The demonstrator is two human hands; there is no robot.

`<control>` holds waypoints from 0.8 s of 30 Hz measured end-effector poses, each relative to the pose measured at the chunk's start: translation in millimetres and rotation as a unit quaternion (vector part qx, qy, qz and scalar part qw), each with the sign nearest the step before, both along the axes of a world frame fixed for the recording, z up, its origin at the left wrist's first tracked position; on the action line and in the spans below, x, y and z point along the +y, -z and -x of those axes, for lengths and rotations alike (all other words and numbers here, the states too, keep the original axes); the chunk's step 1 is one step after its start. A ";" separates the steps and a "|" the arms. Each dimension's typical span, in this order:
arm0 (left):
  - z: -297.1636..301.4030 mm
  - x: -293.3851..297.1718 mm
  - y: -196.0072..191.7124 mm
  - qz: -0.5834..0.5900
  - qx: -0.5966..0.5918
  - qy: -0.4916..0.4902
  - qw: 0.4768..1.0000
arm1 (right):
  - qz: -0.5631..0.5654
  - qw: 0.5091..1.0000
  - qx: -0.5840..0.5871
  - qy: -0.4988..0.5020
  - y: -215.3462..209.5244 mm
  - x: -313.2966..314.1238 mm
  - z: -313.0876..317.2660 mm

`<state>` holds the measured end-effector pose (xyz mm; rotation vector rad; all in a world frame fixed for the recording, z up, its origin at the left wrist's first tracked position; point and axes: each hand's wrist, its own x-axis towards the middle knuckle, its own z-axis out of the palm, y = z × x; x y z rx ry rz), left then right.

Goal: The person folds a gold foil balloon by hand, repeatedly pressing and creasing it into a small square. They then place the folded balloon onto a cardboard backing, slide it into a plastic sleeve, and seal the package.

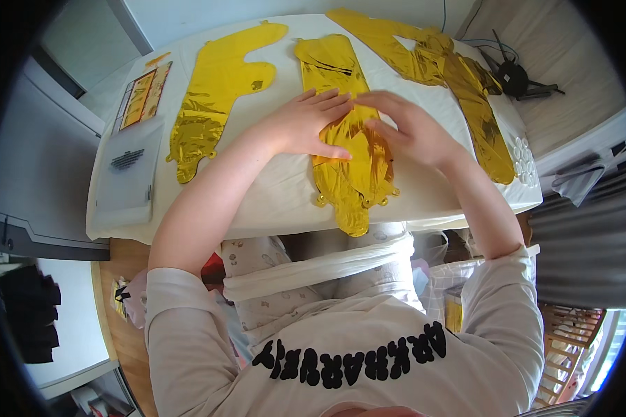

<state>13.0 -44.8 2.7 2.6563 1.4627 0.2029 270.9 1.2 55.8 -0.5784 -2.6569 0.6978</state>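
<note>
A flat, uninflated gold foil balloon, long and crinkled, lies in front of me with its tabbed end toward my lap. My left hand rests on its left side, fingers spread and palm down. Over the right side is my right hand, its fingers stretched out and slightly blurred; nothing shows in its grasp. The fingertips of both hands come close together at the balloon's middle. To the left lies another flat gold foil balloon with two rounded arms. More gold foil, folded and overlapping, stretches along the right.
A white cloth covers the table. On its left are a clear plastic packet and a flat package with gold pictures. Clear round pieces sit at the right edge, below a black device with antennas.
</note>
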 end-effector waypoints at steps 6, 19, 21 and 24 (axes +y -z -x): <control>0.0 3.1 4.3 -0.025 -0.020 0.009 0.999 | -0.107 0.991 -0.075 0.030 36.4 30.7 21.4; 2.2 2.1 6.7 -0.031 -0.023 0.010 0.999 | -0.135 0.987 -0.090 -0.017 56.4 31.9 30.2; 2.7 3.1 6.2 -0.025 -0.019 0.009 0.999 | -0.142 0.985 -0.094 -0.013 58.2 31.6 29.7; 3.5 4.8 3.6 -0.009 -0.001 0.007 1.000 | -0.147 0.984 -0.101 -0.011 58.3 32.6 31.1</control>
